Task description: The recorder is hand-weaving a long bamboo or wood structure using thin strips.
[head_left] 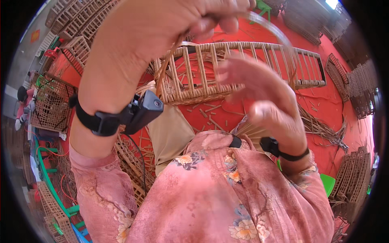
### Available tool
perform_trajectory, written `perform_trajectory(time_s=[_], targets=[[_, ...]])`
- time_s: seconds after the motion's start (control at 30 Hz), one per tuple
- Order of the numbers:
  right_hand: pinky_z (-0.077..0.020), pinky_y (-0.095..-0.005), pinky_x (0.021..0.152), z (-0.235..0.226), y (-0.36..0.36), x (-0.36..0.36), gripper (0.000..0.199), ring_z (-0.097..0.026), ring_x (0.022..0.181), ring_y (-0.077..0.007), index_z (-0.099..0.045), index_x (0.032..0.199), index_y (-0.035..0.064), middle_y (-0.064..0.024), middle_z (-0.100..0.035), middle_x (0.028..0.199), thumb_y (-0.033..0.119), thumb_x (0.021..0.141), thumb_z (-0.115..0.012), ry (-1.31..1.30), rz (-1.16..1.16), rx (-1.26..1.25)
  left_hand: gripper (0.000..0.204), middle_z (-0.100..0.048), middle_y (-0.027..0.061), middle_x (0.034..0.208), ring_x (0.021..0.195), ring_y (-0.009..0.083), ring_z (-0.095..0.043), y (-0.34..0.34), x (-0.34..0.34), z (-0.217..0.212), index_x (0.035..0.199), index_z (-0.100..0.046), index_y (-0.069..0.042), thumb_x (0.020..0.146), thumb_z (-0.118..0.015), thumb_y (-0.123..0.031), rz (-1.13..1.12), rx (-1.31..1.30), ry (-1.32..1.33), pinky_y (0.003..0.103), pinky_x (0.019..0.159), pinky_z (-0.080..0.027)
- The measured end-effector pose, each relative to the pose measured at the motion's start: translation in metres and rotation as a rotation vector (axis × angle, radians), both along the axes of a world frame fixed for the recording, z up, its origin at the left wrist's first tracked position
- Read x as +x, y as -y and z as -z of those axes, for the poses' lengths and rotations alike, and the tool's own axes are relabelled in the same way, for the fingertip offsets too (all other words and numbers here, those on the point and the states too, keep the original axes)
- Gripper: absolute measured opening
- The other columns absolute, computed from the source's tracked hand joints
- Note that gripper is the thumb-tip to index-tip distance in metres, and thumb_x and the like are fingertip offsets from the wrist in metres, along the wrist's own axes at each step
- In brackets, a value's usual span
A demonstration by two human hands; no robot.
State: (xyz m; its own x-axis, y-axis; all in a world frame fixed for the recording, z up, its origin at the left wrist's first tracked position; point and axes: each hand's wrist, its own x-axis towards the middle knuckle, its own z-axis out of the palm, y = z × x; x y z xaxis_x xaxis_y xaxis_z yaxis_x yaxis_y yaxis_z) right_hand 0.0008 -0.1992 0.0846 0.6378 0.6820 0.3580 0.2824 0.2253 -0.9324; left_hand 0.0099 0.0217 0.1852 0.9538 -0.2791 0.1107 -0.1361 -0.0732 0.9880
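Observation:
A long woven wicker basket frame (202, 69), open-slatted along its sides, lies across in front of me above my knees. Over it my left hand (186, 20) is raised high, its fingers closed on a thin wicker strip (277, 32). From those fingers the strip arcs to the right and drops toward the frame's right part. A brown strand (168, 67) hangs from near the same hand to the frame's left end. My right hand (263, 89), blurred by motion, hovers before the frame's middle with its fingers stretched and thumb apart; nothing shows in its grasp.
Short cut strips (212, 119) litter the red floor covering (316, 105). To the right lies a bundle of long strips (324, 125), with stacked wicker panels (352, 174) nearer me. Wicker crates (50, 103) and a green tubular frame (48, 174) stand on the left.

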Motion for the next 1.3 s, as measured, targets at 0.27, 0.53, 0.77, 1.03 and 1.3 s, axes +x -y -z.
perform_trajectory(time_s=[0.27, 0.53, 0.77, 1.03, 1.3], targets=[[-0.0485, -0.0476, 0.106, 0.025, 0.012, 0.036, 0.051, -0.051, 0.134, -0.036, -0.045, 0.147, 0.0036, -0.0173, -0.054, 0.145, 0.034, 0.106, -0.05, -0.573, -0.182, 0.849, 0.02, -0.055, -0.0067, 0.075, 0.06, 0.0001, -0.046, -0.02, -0.044, 0.043, 0.111, -0.064, -0.006, 0.096, -0.065, -0.019, -0.174, 0.389, 0.289, 0.018, 0.053, -0.033], [-0.0498, -0.049, 0.104, 0.078, 0.051, 0.06, 0.037, -0.059, 0.127, -0.0351, -0.059, 0.128, 0.0052, -0.0159, -0.064, 0.134, 0.033, 0.109, -0.043, -0.938, -0.07, 0.874, 0.023, -0.048, -0.0094, 0.069, 0.053, -0.0015, -0.033, -0.152, -0.085, 0.141, 0.11, -0.066, -0.001, 0.095, -0.068, -0.019, -0.6, 0.068, -0.036, 0.019, 0.049, -0.023], [-0.0488, -0.0491, 0.104, 0.094, 0.102, 0.087, 0.039, -0.06, 0.125, -0.0352, -0.066, 0.121, 0.0039, -0.0166, -0.068, 0.128, 0.035, 0.108, -0.046, -0.822, 0.013, 0.902, 0.022, -0.04, -0.0096, 0.058, 0.045, 0.0001, -0.03, -0.231, -0.114, 0.248, 0.112, -0.064, -0.005, 0.096, -0.069, -0.02, -0.696, -0.359, 0.016, 0.02, 0.045, -0.022], [-0.046, -0.0488, 0.105, 0.071, 0.094, 0.077, 0.05, -0.063, 0.118, -0.0372, -0.067, 0.12, 0.0007, -0.0187, -0.07, 0.12, 0.042, 0.108, -0.043, -0.669, 0.003, 0.762, 0.022, -0.038, -0.0073, 0.054, 0.042, 0.0015, -0.029, -0.237, -0.122, 0.298, 0.103, -0.065, -0.005, 0.1, -0.067, -0.026, -0.795, -1.007, 0.178, 0.021, 0.045, -0.029], [-0.0456, -0.0232, 0.058, 0.064, 0.063, 0.055, 0.04, -0.056, 0.067, -0.0101, -0.069, 0.097, 0.0027, -0.0063, -0.065, 0.087, 0.037, 0.107, -0.051, -0.456, 0.365, 0.265, 0.033, -0.045, -0.0017, 0.052, 0.04, 0.0057, -0.028, -0.26, -0.149, 0.321, 0.102, -0.068, -0.002, 0.1, -0.066, -0.035, -0.74, -1.297, 0.325, 0.023, 0.051, -0.043]])
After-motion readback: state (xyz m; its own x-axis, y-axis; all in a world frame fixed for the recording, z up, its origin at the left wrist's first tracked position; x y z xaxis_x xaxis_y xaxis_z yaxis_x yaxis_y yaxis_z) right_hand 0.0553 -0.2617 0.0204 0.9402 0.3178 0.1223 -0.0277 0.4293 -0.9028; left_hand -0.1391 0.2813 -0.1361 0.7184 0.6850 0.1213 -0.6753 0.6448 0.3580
